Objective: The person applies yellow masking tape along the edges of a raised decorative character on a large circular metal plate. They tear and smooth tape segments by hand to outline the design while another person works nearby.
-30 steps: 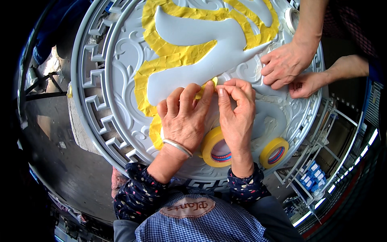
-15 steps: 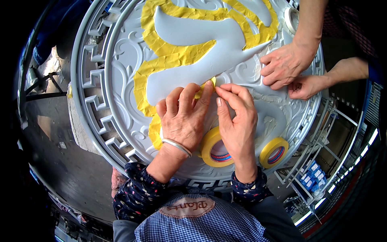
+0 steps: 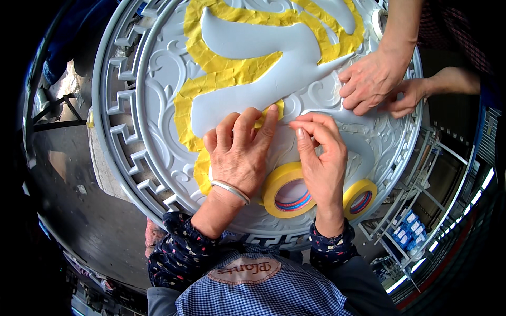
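A large round grey-white relief panel [image 3: 166,79] lies before me, with wide yellow tape [image 3: 192,105] along the edges of its smooth raised shape [image 3: 253,87]. My left hand [image 3: 237,150], a bangle at its wrist, rests on the panel with fingers spread, its index fingertip pressing a short end of yellow tape [image 3: 279,109]. Just right of that end, apart from it, hovers my right hand [image 3: 324,152]. Its thumb and fingers are drawn into a pinch; whatever they hold, if anything, does not show. A yellow tape roll [image 3: 271,196] lies between my wrists.
A second yellow tape roll [image 3: 348,204] sits right of my right wrist, and a white roll [image 3: 376,23] at the upper right. Another person's hands [image 3: 371,81] work on the panel's right side. A metal frame rack [image 3: 421,189] with blue packets [image 3: 409,230] stands lower right.
My right hand has moved right, away from the yellow tape end, which now lies flatter. My left hand stays put. The other person's lower hand has shifted and its fingers have loosened.
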The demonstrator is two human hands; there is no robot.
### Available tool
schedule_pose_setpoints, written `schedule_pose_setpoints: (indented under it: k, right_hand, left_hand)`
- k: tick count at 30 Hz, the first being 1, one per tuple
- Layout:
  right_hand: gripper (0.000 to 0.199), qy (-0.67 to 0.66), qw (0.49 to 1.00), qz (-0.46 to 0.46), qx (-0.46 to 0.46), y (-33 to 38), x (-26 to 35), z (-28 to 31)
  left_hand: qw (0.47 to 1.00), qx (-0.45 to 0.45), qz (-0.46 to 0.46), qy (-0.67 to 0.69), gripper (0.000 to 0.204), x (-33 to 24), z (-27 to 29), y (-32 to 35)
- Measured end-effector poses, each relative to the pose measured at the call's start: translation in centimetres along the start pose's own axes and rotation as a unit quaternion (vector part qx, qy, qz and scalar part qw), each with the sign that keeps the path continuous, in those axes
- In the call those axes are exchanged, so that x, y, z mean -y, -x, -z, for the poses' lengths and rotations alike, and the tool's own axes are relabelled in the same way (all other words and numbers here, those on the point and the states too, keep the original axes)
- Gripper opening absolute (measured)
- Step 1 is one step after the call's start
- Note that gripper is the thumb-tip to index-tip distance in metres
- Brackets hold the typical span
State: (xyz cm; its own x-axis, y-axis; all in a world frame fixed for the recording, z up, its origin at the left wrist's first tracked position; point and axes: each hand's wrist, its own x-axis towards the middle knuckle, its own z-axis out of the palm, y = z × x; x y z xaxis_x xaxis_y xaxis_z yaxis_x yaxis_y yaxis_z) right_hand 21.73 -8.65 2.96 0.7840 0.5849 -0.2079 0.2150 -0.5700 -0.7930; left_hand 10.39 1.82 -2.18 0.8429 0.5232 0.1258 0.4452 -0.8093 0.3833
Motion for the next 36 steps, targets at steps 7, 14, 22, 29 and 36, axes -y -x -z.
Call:
schedule_pose_setpoints:
  k: [7, 14, 22, 29, 36]
  right_hand:
    - [0.056, 0.177, 0.964, 0.198, -0.003, -1.3, -1.4, -0.6]
    - [0.053, 0.299, 0.931, 0.211, 0.007, -1.0, -1.3, -0.2]
    - [0.050, 0.300, 0.923, 0.238, 0.041, -0.2, -0.8, 0.9]
    - [0.042, 0.284, 0.918, 0.276, 0.010, 0.6, -1.2, 1.2]
    - [0.034, 0.223, 0.942, 0.249, 0.045, 6.0, 1.1, 4.9]
  left_hand:
    - [1.000, -0.023, -0.012, -0.013, 0.062, 0.2, -0.5, 0.1]
    - [1.000, -0.022, -0.012, 0.000, 0.058, 0.3, -0.4, 0.2]
    - [0.998, -0.020, -0.005, 0.053, 0.059, 0.4, 0.0, 0.4]
    - [0.998, -0.006, -0.011, 0.060, 0.063, 0.4, 0.2, 0.5]
    - [0.990, -0.040, -0.055, 0.125, 0.058, 1.0, 1.5, 2.0]
